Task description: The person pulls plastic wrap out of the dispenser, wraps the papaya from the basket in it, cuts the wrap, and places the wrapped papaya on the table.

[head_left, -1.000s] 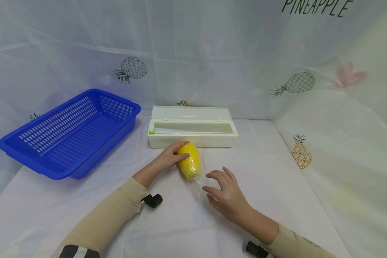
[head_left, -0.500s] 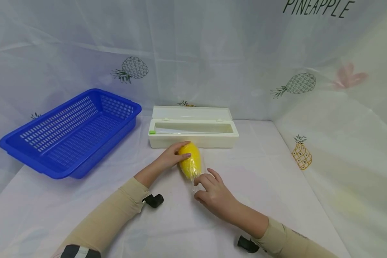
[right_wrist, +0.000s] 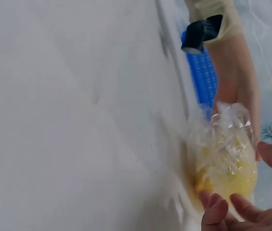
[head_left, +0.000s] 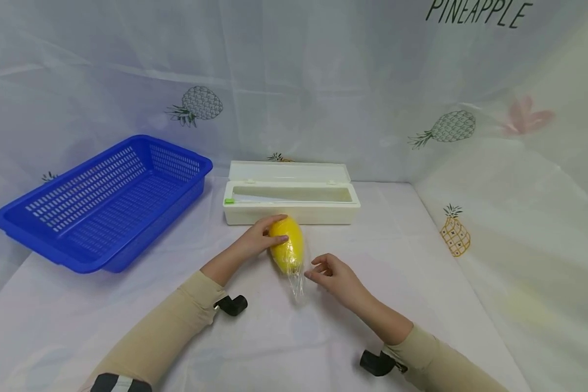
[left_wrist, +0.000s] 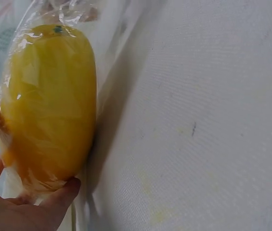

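Note:
A yellow, mango-like fruit (head_left: 290, 247) lies on the white cloth, wrapped in clear plastic film (left_wrist: 68, 12) whose loose tail (head_left: 296, 286) points toward the front. My left hand (head_left: 259, 237) grips its left side, thumb on the near face and fingers at the far end. In the left wrist view, fingertips press the wrapped fruit (left_wrist: 54, 106) from below and the side. My right hand (head_left: 338, 280) is just right of the film tail, its fingers loosely bent and holding nothing. The right wrist view shows its spread fingers near the crumpled film (right_wrist: 227, 139); contact there is unclear.
Directly behind the fruit stands a long white box (head_left: 294, 212) with its lid (head_left: 289, 172) up and a small green piece (head_left: 229, 201) at its left end. A blue plastic basket (head_left: 112, 204) sits at the left. A pineapple-print cloth (head_left: 323, 98) hangs behind.
My right hand came in to the film tail, then drew back slightly to the right and away from it. The tail now lies more spread out. My left hand stays on the fruit.

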A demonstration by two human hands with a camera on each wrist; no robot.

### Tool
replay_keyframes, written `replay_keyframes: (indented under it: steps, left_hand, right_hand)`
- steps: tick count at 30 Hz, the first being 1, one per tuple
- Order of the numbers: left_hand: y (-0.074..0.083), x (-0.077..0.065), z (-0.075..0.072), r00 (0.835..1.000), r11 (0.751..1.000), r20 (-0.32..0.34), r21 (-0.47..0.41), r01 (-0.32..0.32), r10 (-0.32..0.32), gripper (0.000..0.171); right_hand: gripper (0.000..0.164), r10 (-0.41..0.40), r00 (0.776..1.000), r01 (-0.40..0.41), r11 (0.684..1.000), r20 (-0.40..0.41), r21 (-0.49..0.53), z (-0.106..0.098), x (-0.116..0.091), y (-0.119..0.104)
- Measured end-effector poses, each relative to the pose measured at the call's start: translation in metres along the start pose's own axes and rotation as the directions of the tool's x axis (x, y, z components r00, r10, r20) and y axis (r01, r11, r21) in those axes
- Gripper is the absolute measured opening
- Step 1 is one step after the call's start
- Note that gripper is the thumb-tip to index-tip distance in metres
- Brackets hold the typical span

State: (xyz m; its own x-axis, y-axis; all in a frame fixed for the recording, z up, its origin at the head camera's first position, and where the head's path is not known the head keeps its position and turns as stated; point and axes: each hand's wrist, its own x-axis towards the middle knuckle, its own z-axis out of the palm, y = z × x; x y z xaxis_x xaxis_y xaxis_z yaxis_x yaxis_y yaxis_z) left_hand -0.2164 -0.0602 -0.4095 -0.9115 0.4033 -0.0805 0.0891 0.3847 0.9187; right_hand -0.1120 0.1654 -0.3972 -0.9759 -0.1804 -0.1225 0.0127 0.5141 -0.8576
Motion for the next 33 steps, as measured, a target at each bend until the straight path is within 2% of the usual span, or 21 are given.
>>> replay_keyframes:
  steps: [4, 9, 13, 17, 23, 25, 33]
  left_hand:
    - [0.001, -0.002, -0.001, 1.0, 1.0, -0.007, -0.004, -0.003, 0.003, 0.065]
    - [0.001, -0.004, 0.0, 1.0, 1.0, -0.014, -0.005, -0.009, 0.009, 0.071]
    - [0.003, -0.007, 0.001, 0.999, 1.0, -0.033, -0.011, -0.007, 0.006, 0.072]
    - [0.007, -0.012, 0.004, 0.995, 1.0, -0.094, 0.001, 0.028, -0.028, 0.072]
    - [0.009, -0.026, 0.008, 0.973, 0.995, -0.204, -0.01, 0.104, -0.104, 0.069]
    - [0.01, -0.032, 0.009, 0.968, 0.991, -0.212, -0.031, 0.129, -0.133, 0.069]
    - [0.004, -0.058, 0.017, 0.966, 0.982, -0.177, -0.043, 0.185, -0.19, 0.067]
  right_hand:
    - [0.038, 0.133, 0.986, -0.143, 0.984, 0.098, 0.104, 0.004, 0.005, 0.002]
    - [0.03, 0.174, 0.973, -0.189, 0.978, 0.15, 0.086, 0.01, 0.005, 0.001]
    - [0.026, 0.168, 0.972, -0.185, 0.978, 0.162, 0.094, 0.014, 0.005, 0.002]
    - [0.024, 0.131, 0.975, -0.158, 0.976, 0.178, 0.15, 0.016, 0.005, 0.006]
    - [0.021, 0.073, 0.981, -0.11, 0.972, 0.178, 0.207, 0.02, 0.006, 0.012]
    - [0.021, 0.07, 0.982, -0.106, 0.973, 0.177, 0.206, 0.021, 0.006, 0.013]
    - [0.021, 0.039, 0.98, -0.082, 0.972, 0.193, 0.221, 0.023, 0.004, 0.012]
